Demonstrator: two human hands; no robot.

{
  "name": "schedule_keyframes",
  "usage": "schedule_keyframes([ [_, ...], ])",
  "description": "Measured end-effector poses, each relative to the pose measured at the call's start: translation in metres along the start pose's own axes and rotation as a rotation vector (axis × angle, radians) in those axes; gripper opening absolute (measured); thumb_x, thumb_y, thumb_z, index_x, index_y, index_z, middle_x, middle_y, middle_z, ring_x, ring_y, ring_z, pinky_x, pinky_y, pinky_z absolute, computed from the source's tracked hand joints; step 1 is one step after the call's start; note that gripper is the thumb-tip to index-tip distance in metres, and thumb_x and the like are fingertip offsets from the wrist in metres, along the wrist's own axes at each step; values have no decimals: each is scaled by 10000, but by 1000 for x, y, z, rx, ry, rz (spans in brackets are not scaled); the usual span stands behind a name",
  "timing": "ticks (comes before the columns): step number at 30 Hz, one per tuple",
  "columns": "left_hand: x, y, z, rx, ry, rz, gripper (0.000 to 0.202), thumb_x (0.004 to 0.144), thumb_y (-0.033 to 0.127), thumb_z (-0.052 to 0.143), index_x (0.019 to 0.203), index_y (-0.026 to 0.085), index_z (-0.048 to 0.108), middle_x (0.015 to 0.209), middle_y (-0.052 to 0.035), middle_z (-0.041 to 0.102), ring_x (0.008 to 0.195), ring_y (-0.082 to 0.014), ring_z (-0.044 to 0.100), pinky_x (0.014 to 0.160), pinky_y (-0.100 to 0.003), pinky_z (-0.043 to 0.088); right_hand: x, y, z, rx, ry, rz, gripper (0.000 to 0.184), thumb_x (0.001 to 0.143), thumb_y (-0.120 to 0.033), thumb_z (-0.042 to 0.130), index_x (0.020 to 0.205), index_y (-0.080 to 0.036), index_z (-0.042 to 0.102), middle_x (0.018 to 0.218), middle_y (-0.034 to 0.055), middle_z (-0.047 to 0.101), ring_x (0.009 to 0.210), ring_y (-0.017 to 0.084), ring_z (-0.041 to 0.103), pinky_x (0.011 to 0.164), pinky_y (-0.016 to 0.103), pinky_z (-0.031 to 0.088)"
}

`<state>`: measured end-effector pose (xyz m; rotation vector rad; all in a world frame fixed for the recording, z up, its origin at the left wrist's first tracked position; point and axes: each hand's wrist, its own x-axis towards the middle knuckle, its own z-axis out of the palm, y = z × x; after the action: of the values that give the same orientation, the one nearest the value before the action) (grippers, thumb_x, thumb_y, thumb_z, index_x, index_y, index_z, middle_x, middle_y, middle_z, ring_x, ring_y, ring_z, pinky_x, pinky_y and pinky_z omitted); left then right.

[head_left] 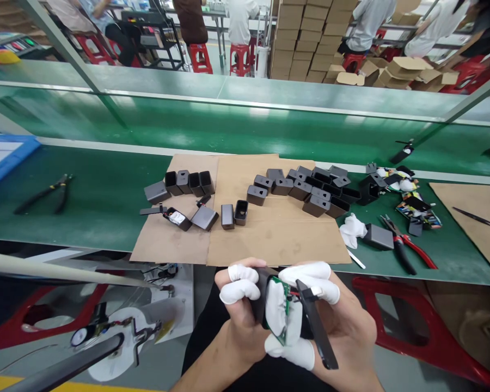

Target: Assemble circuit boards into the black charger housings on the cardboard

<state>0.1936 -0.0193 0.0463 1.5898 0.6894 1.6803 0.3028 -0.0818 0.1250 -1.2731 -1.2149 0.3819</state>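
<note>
Both my hands meet just below the table's front edge, white finger cots on the fingertips. My left hand [239, 313] is closed around a small black housing [261, 294]. Out of the housing sticks a green circuit board with a white part [278, 311]. My right hand [335, 321] pinches that board and also holds a flat black cover strip [316, 324] that slants down to the right. Ahead of my hands a brown cardboard sheet [269, 239] lies on the green table, carrying several more black housings [310, 190].
Red-handled pliers [408, 247], a white cloth [352, 230] and small parts lie to the right of the cardboard. Black pliers [49, 193] rest at the left. A green conveyor belt [245, 122] runs behind. Seated people and stacked cartons [306, 38] fill the far side.
</note>
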Motion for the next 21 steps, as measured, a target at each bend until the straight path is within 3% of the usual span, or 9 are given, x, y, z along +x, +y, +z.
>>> schedule_keyframes([
  [5, 5, 3, 1, 27, -17, 9, 392, 892, 435, 826, 988, 275, 482, 1007, 8, 449, 967, -210, 709, 788, -370, 683, -3, 6, -6, 38, -104, 3, 421, 794, -201, 972, 1129, -258, 724, 1038, 80, 734, 900, 249, 722, 718, 355, 626],
  [10, -1, -2, -1, -5, -47, -8, 363, 908, 363, 805, 1026, 276, 473, 1041, 2, 429, 1019, -224, 697, 830, -414, 693, -3, 7, -8, 39, -110, 33, 447, 807, -226, 969, 1182, -275, 730, 1040, 64, 723, 928, 243, 720, 735, 339, 632],
  [15, -5, -4, -2, 5, -89, -7, 373, 898, 292, 797, 1080, 277, 472, 1105, -14, 432, 1075, -230, 692, 789, -360, 664, -4, 9, -5, -21, -93, 101, 481, 761, -318, 1008, 1160, -288, 741, 1135, 66, 653, 987, 245, 706, 792, 347, 642],
  [21, -11, -2, 2, -102, -155, -163, 396, 962, 475, 759, 1179, 312, 471, 1148, -46, 468, 1047, -229, 629, 828, -393, 635, -6, 22, -6, -18, -116, 226, 668, 652, -419, 1067, 1188, -288, 690, 1190, 46, 658, 1032, 247, 694, 862, 338, 619],
])
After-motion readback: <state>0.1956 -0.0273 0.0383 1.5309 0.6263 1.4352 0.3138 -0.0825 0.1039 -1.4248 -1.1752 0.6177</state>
